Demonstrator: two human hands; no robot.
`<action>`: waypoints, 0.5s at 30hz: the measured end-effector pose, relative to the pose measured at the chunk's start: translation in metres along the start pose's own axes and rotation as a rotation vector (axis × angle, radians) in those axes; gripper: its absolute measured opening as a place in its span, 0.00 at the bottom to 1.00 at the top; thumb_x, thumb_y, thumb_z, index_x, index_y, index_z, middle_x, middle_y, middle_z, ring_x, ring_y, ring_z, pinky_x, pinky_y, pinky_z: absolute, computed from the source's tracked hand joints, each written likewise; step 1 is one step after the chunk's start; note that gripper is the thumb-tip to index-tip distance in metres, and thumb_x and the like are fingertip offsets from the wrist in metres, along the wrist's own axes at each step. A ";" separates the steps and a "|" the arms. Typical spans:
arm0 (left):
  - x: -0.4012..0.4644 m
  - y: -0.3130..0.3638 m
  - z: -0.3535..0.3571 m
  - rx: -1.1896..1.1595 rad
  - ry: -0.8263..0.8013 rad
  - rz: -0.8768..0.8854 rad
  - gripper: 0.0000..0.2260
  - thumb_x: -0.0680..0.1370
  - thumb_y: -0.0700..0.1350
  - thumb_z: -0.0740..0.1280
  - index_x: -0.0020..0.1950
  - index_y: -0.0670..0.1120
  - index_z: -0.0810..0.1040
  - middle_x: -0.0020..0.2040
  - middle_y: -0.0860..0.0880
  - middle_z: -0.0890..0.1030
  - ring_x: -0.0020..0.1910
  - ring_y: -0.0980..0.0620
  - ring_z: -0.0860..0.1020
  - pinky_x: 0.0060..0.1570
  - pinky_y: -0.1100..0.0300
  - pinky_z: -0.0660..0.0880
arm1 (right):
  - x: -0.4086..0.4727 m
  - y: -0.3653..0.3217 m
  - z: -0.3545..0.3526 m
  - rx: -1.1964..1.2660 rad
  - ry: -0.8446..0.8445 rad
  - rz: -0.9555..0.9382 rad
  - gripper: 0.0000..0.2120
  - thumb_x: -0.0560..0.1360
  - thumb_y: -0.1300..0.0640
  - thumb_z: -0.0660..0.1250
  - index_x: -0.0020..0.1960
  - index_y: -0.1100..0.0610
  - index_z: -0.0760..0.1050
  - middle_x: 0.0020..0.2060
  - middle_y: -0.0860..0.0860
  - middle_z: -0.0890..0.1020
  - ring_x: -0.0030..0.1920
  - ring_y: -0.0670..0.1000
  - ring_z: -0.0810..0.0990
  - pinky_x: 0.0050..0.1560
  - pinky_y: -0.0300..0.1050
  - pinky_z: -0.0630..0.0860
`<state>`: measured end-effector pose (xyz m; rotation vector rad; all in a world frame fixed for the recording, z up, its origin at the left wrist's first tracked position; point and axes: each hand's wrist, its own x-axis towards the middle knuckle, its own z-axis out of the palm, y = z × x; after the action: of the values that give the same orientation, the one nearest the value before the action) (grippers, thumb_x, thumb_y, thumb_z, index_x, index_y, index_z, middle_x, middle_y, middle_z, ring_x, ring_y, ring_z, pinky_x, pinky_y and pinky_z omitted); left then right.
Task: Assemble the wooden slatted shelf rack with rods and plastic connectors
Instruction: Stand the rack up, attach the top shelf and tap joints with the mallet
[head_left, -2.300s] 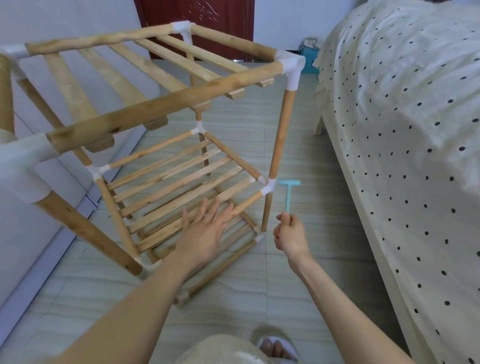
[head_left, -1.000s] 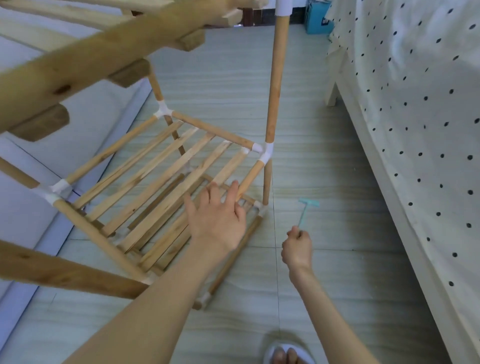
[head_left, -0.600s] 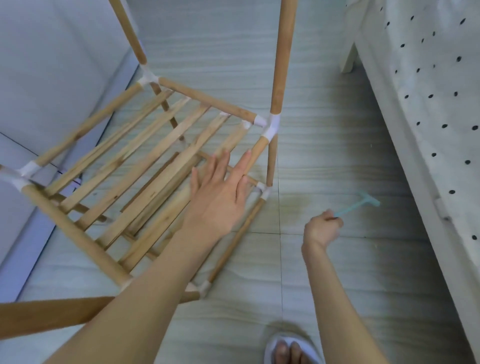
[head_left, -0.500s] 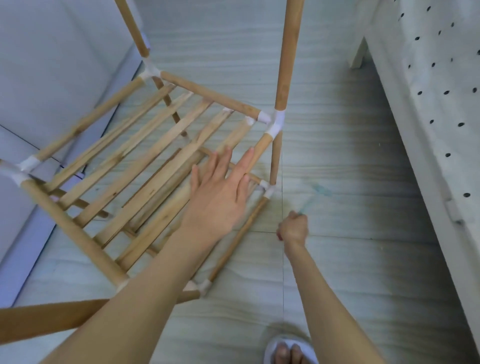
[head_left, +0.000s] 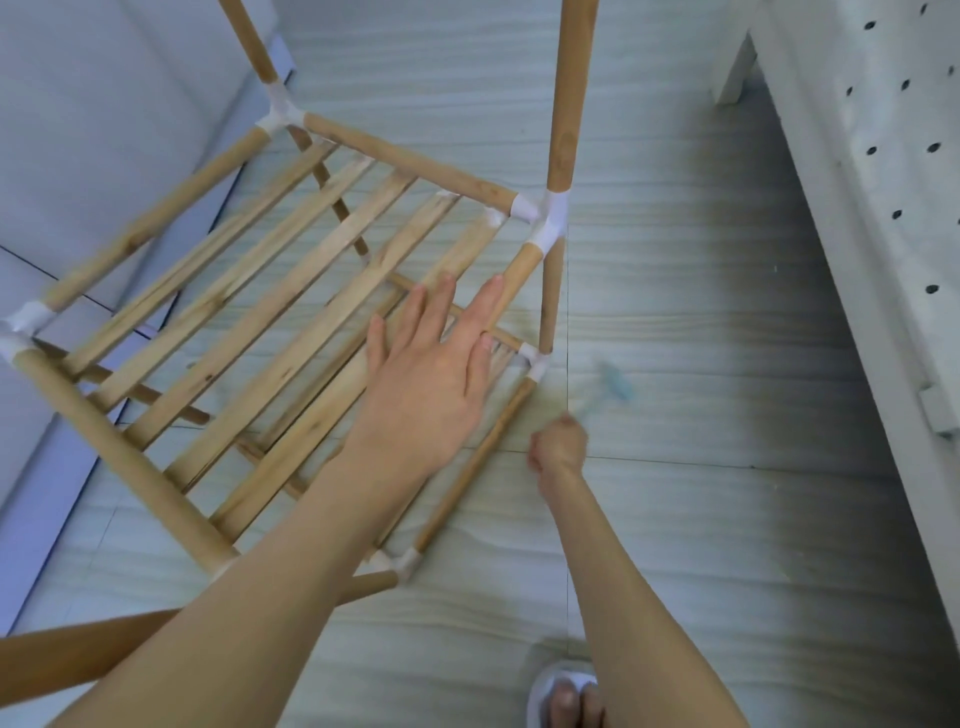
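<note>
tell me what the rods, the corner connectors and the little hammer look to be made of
Rods: bare, unvarnished wood by the look; pale tan with visible grain and darker knots.
Connectors: probably plastic; plain matte white, smooth sleeves moulded round the rod ends.
Hammer: likely plastic, going by its uniform light blue colour, but it is blurred by motion in the right hand, so the finish cannot be told.

No readable text, labels, brands, numbers or signs anywhere in view.

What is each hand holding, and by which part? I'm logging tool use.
The right hand grips the small light-blue plastic hammer by the bottom of its handle; the left hand holds nothing.
</note>
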<state>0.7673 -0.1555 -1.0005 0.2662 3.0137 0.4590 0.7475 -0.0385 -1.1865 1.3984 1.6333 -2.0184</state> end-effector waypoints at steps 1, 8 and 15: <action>0.000 0.000 0.000 0.001 -0.002 0.002 0.22 0.81 0.51 0.43 0.75 0.62 0.43 0.78 0.50 0.49 0.76 0.48 0.45 0.72 0.44 0.42 | 0.003 0.003 0.000 -0.031 -0.022 0.002 0.13 0.81 0.59 0.51 0.47 0.62 0.71 0.35 0.57 0.72 0.31 0.53 0.70 0.26 0.41 0.65; -0.001 0.002 0.001 0.015 0.006 0.001 0.23 0.80 0.52 0.42 0.75 0.62 0.42 0.78 0.49 0.48 0.76 0.48 0.45 0.72 0.44 0.42 | 0.006 -0.002 -0.007 -0.041 0.148 -0.047 0.20 0.82 0.55 0.50 0.59 0.69 0.73 0.50 0.63 0.78 0.52 0.61 0.78 0.54 0.52 0.74; 0.000 0.001 0.000 0.021 -0.004 0.001 0.23 0.81 0.52 0.43 0.75 0.63 0.42 0.78 0.50 0.48 0.76 0.49 0.45 0.72 0.44 0.42 | 0.003 0.002 -0.002 -0.200 0.080 -0.062 0.16 0.81 0.56 0.52 0.54 0.65 0.74 0.49 0.63 0.78 0.48 0.60 0.77 0.47 0.51 0.75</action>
<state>0.7677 -0.1552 -0.9999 0.2692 3.0163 0.4262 0.7485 -0.0372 -1.1899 1.3893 1.8751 -1.7921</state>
